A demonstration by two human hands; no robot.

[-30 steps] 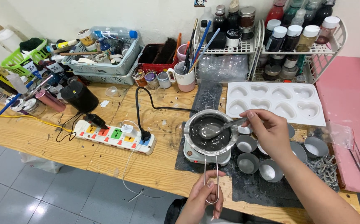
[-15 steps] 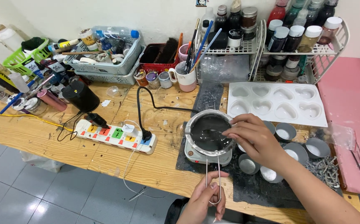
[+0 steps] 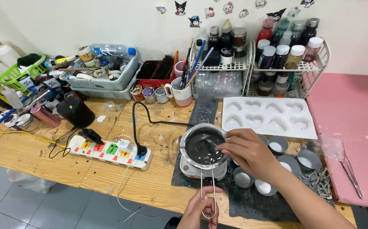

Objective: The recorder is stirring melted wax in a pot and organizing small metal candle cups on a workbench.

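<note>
A small metal melting pot (image 3: 187,143) with dark grey liquid in it sits on a little white electric warmer (image 3: 192,171). My left hand (image 3: 201,208) grips the pot's wire loop handle (image 3: 208,191) at the table's near edge. My right hand (image 3: 248,152) reaches over the pot's right rim and holds a thin metal stirrer (image 3: 210,143) whose tip dips into the liquid. Several small round tins (image 3: 243,177) lie on the dark mat (image 3: 251,203) under and beside my right forearm.
A white heart-shaped mould tray (image 3: 266,116) lies behind the pot. A power strip (image 3: 107,151) with a black cable lies to the left. Bottle racks, baskets, cups with brushes line the wall. Tweezers (image 3: 351,174) rest on a pink mat at right.
My right hand has come down and left from above the tins to the pot's rim, bringing the stirrer lower into the liquid. My left hand keeps its hold on the handle.
</note>
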